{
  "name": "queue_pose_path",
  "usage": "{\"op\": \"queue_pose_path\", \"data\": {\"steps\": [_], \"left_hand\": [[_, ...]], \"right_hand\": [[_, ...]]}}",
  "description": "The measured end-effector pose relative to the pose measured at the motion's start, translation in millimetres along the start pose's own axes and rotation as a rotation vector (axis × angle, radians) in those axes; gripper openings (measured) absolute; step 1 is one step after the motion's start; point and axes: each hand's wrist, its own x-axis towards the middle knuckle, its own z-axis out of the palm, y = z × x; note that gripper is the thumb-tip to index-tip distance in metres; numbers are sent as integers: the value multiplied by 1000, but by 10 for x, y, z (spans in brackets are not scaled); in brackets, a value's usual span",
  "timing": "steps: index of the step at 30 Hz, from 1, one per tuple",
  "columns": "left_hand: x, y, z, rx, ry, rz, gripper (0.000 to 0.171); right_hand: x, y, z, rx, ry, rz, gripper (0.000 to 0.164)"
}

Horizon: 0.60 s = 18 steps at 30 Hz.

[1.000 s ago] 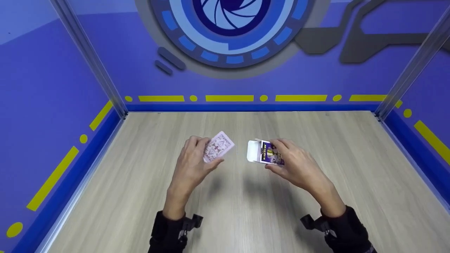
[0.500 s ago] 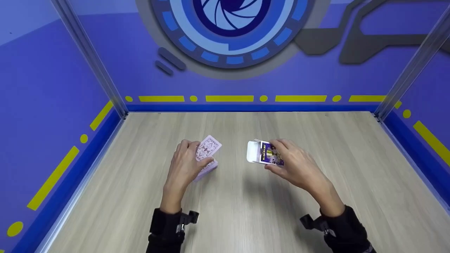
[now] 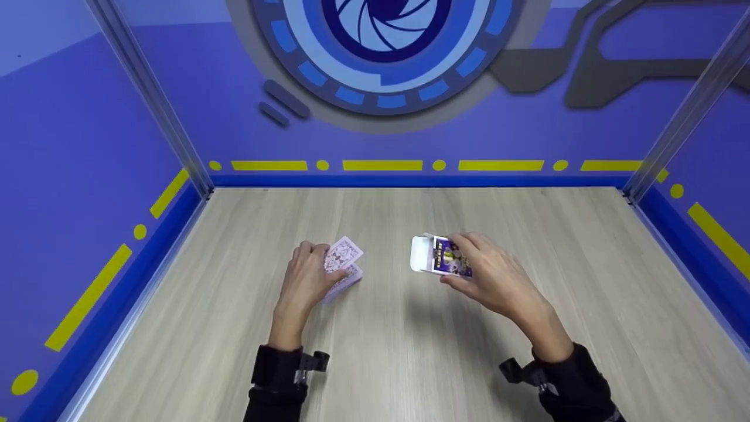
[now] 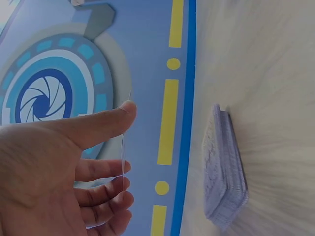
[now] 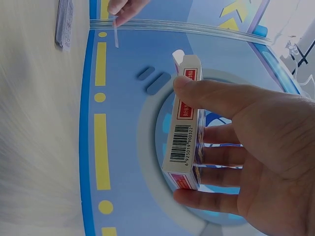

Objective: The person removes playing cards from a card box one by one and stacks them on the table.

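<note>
My left hand (image 3: 302, 284) pinches a thin playing card (image 3: 344, 253) with a pink-and-white patterned back, thumb on one edge and fingers on the other. In the left wrist view the card shows edge-on as a fine line. Below it, a deck of playing cards (image 3: 347, 285) lies on the table; the same deck (image 4: 224, 169) has slightly uneven edges. My right hand (image 3: 498, 275) holds a card box (image 3: 451, 258) with a purple printed front, raised above the table. The box's white end flap (image 3: 420, 253) hangs open to the left. A barcode side (image 5: 181, 142) faces the right wrist camera.
The wooden table (image 3: 387, 363) is bounded at the back by a blue-purple printed panel (image 3: 387, 143). Similar side panels (image 3: 76, 176) stand left and right, joined by metal corner posts (image 3: 155, 99).
My left hand has moved left and a little nearer my body. The deck it carried now lies on the table, with a thin card still in my fingers. The right hand stays almost still.
</note>
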Motion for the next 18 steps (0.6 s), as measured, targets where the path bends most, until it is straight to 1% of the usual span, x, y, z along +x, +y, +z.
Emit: {"op": "queue_pose_path", "data": {"steps": [11,16,18], "left_hand": [[22,-86,131,0,-69,-75,66],[17,-122,175,0,-94,-89,64],[16,-131,192,0,-99,-81,64]], "right_hand": [[-4,-1,5,0,-11,8,68],[2,-10,13,-9,-12,6,69],[2,-10,13,-15,-13,10,68]]}}
